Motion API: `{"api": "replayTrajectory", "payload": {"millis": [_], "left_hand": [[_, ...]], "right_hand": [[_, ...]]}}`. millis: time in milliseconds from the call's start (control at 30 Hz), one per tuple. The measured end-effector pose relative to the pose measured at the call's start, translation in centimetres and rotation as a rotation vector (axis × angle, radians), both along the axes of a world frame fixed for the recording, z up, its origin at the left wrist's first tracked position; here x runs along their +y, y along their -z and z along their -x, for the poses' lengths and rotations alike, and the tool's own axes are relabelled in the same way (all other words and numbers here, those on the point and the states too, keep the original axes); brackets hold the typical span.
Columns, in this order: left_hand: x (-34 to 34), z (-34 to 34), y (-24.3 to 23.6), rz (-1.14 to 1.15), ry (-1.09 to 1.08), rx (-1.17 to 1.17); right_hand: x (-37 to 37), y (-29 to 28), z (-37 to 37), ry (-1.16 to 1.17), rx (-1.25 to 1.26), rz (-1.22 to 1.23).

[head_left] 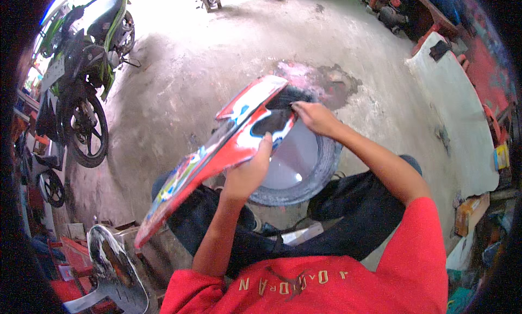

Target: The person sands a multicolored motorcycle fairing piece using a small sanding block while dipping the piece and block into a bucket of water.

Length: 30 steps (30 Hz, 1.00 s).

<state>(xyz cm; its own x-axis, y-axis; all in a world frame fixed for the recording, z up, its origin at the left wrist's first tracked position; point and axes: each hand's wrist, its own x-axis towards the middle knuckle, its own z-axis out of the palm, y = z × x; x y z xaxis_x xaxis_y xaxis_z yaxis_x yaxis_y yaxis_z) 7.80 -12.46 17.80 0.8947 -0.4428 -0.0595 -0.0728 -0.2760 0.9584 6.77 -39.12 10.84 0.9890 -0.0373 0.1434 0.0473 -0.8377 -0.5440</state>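
A long red, white and black body panel (pixel 217 170) with blue and green graphics slants from low left up toward the centre, over a round dark-rimmed basin (pixel 288 195) of greyish liquid. My left hand (pixel 249 172) is wrapped round the panel's lower edge at about its middle, thumb pointing up. My right hand (pixel 312 115) is closed at the panel's dark upper end, fingertips against it; whether anything small is under them is hidden. My bent legs in dark trousers flank the basin.
A motorcycle (pixel 81 113) stands at left on the stained concrete floor (pixel 217 53). Below it sit a pale curved part (pixel 117 270) and red items. A long whitish panel (pixel 454 113) lies along the right, with assorted parts and clutter behind it.
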Motion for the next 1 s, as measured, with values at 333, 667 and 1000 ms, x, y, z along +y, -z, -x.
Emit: {"api": "replayTrajectory", "payload": {"millis": [333, 667, 1000], "left_hand": [[0.6, -0.2, -1.2, -0.037, 0.053, -0.057], [0.8, -0.5, -1.9, 0.004, 0.053, -0.034], [0.1, -0.3, -2.5, 0.009, 0.019, 0.029]], "right_hand": [[0.8, 10.9, 3.0, 0.116, 0.442, 0.161], [7.6, 28.2, 5.9, 0.221, 0.585, -0.238], [7.8, 30.8, 5.9, 0.439, 0.584, -0.252]]}}
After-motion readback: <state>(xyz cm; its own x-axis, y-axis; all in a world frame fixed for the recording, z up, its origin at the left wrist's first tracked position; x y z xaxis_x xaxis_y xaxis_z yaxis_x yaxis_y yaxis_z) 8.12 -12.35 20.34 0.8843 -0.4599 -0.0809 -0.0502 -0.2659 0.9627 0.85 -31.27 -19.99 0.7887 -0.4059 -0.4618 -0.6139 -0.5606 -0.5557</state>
